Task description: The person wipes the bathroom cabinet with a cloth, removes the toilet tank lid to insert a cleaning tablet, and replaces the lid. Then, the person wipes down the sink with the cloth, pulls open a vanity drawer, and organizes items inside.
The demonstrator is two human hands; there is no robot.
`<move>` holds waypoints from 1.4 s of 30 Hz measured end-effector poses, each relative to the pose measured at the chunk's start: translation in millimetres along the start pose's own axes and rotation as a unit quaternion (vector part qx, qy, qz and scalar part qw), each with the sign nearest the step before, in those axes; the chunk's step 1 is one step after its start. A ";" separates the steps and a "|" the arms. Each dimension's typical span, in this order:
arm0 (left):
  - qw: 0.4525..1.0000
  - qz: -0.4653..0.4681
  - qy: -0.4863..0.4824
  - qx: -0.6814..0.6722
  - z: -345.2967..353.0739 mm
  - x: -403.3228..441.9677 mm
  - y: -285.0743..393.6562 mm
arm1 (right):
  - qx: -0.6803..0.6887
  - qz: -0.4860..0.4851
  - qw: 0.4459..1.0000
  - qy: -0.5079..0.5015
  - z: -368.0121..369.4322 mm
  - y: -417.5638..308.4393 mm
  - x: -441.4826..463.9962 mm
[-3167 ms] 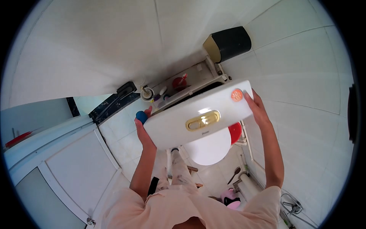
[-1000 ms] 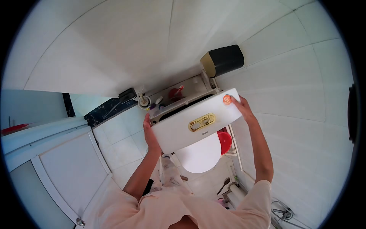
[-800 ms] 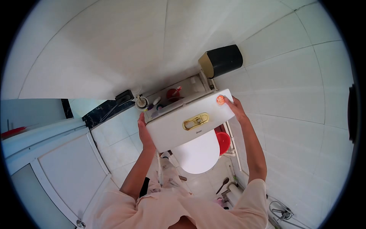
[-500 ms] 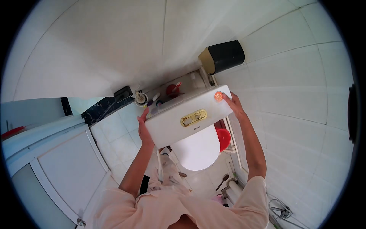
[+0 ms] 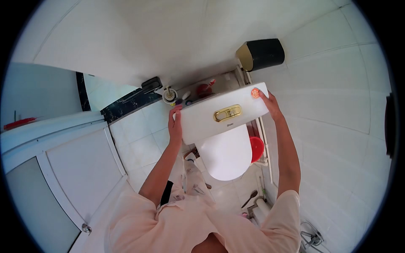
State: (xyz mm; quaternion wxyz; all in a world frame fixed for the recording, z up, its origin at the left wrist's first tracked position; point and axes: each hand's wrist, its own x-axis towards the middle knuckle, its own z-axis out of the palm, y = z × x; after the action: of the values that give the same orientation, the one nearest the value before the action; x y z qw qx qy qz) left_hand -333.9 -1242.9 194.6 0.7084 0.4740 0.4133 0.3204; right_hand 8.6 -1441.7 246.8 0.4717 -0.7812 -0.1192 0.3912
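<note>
A white toilet tank lid (image 5: 206, 122) with a gold flush button (image 5: 227, 113) and a round orange sticker (image 5: 255, 93) lies between my hands. My left hand (image 5: 175, 123) grips its left end, with the thumb on the upper edge. My right hand (image 5: 270, 103) grips the right end, its thumb by the sticker. Both hands are closed on it. In front of the lid, nearer my body, is the white closed toilet seat cover (image 5: 228, 154). Whether the lid is raised off the tank cannot be made out.
A red basin (image 5: 256, 149) sits right of the toilet beside white pipes (image 5: 267, 145). On the wall hangs a black and gold box (image 5: 263, 55). A toilet brush holder (image 5: 170, 96) stands behind left. A white door (image 5: 84, 164) is at left, a brown brush (image 5: 249, 198) on the floor.
The whole view has shifted, so the lid, toilet and wall box appear farther right and higher. Both hands keep their hold on the lid's ends.
</note>
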 end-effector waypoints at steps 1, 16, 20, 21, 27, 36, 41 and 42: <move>1.000 0.006 0.001 0.003 -1.4 3.0 -3.1 | 0.004 0.005 1.000 -0.001 0.6 -3.1 3.5; 0.981 0.136 0.011 0.141 -1.6 3.5 6.1 | -0.175 -0.247 0.898 0.319 50.4 30.5 -66.0; 0.983 0.025 -0.135 0.123 -30.1 19.5 -3.9 | -0.105 -0.209 0.921 0.312 97.3 44.6 -152.2; 0.977 0.076 -0.130 0.148 -47.4 17.8 2.1 | -0.073 -0.182 0.934 0.300 112.4 45.4 -176.5; 0.976 0.023 -0.187 0.113 -239.1 43.8 63.3 | -0.173 -0.023 0.967 0.184 234.1 73.9 -255.9; 0.992 0.062 0.101 0.036 -537.2 147.3 285.5 | -0.133 0.117 0.980 -0.089 439.5 52.3 -181.6; 0.990 0.053 0.132 0.025 -539.4 199.9 333.3 | -0.117 0.014 0.988 -0.102 522.6 -67.6 -109.5; 0.992 0.025 0.116 0.043 -532.9 208.5 334.4 | -0.087 -0.003 0.991 -0.105 541.8 -84.3 -97.6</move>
State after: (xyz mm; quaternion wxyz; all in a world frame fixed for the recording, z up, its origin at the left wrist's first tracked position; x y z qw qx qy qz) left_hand -734.1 -734.3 337.6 0.6263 0.4742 0.4939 0.3728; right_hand -433.0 -1102.8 230.5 0.3877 -0.7737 -0.2036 0.4578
